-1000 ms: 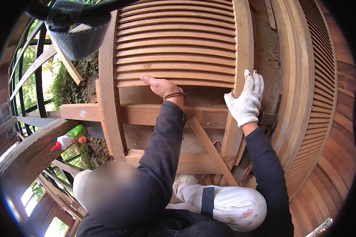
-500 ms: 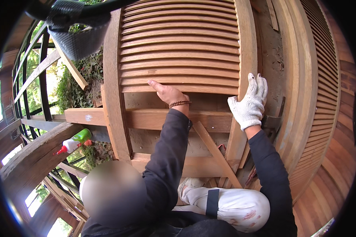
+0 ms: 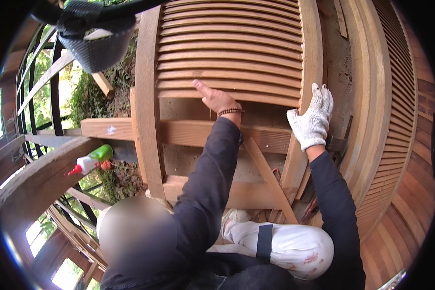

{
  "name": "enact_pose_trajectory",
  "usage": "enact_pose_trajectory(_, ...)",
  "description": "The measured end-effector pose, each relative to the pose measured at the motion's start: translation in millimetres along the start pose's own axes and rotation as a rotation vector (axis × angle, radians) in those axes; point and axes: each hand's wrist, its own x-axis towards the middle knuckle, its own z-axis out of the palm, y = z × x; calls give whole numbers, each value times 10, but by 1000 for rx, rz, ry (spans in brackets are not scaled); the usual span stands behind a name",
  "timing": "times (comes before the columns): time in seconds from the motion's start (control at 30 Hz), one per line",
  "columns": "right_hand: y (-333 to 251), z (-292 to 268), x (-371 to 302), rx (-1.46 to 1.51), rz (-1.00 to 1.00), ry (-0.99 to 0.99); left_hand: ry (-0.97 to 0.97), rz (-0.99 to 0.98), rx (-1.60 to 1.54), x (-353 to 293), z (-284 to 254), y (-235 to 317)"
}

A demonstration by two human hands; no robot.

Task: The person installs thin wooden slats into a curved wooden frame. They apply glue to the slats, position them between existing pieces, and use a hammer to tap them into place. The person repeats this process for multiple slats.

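Head view: slatted panel (image 3: 229, 53) set between left rail (image 3: 148, 72) and right rail (image 3: 312, 48). Bare left hand (image 3: 220, 100), beaded bracelet (image 3: 231, 111) at wrist, at panel's lower edge, one digit extended; other fingers hidden, cannot tell if gripping. Gloved right hand (image 3: 314, 118) on right rail, beside panel's lower right corner, thumb spread from fingers. Below panel: crossbeam (image 3: 183, 133), diagonal strip (image 3: 270, 179). Well left of panel: green-and-white bottle (image 3: 95, 157).

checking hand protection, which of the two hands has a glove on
The right hand, in a white knit glove, at the right side of the slatted panel. The left hand is bare, with a beaded bracelet at its wrist.
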Motion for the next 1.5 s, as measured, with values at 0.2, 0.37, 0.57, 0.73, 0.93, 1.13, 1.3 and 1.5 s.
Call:
enact_pose_trajectory(0.2, 7, -128, -14, 63, 14, 16, -160, -195, 1, 186, -161, 98)
enact_pose_trajectory(0.37, -40, -163, -126, 30, -90, 201, -202, -35, -241, 713, -508, 534)
enact_pose_trajectory(0.57, -743, -114, -615, 1016, 262, -142, -513, 17, 95, 1109, -865, 648)
enact_pose_trajectory(0.73, -894, 185, -281, 1730, 1138, -518, -644, -121, 350, 1117, -944, 832)
enact_pose_trajectory(0.93, -1002, 435, -126, 1877, 1193, -299, -674, -151, 335, 1308, -1066, 914)
enact_pose_trajectory(1.13, -838, 389, -172, 1778, 1233, -324, -506, 1143, 1357, 1011, -1432, 1440)
enact_pose_trajectory(1.3, -952, 372, -129, 1851, 1291, -330, -443, 1319, 1409, 1365, -1609, 1341)
enact_pose_trajectory(1.5, -978, 255, -122, 1790, 1283, -346, -425, 1324, 1463, 1353, -1615, 1335)
